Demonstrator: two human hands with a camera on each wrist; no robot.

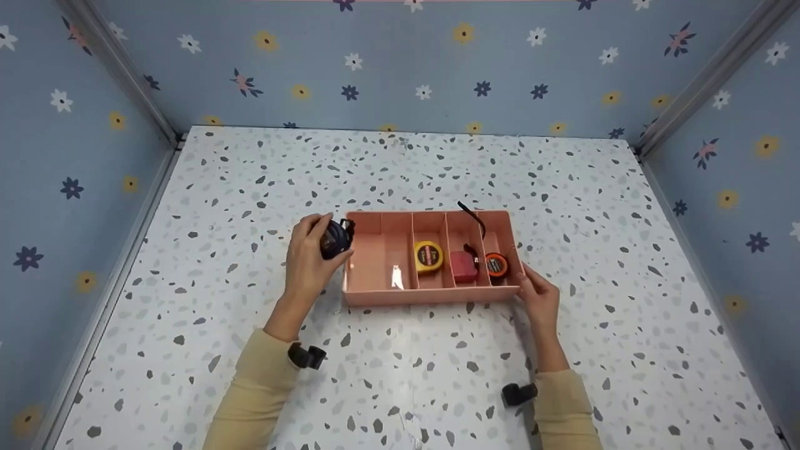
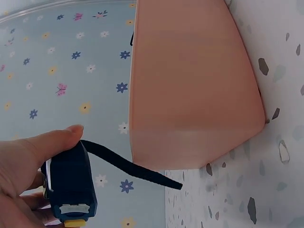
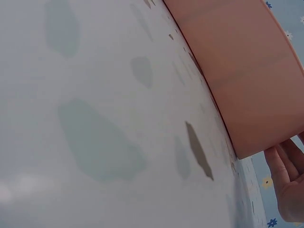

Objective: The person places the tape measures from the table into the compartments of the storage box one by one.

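Observation:
My left hand (image 1: 306, 256) holds a dark blue tape measure (image 1: 334, 240) just beyond the left end of a pink divided box (image 1: 375, 298). In the left wrist view, the tape measure (image 2: 73, 180) has a black strap (image 2: 128, 166) and a yellow tab at its end. A yellow tape measure (image 1: 429, 257), a red tape measure (image 1: 464, 267) with a black strap, and an orange-and-black tape measure (image 1: 497, 265) lie in separate compartments. The wide left compartment holds nothing. My right hand (image 1: 539, 300) touches the outside of the box's right end.
The box stands on a white speckled table (image 1: 406, 169). Blue flowered panels (image 1: 412, 69) rise behind it and along both sides, joined by metal corner posts. Black wrist mounts (image 1: 306, 356) sit on both wrists.

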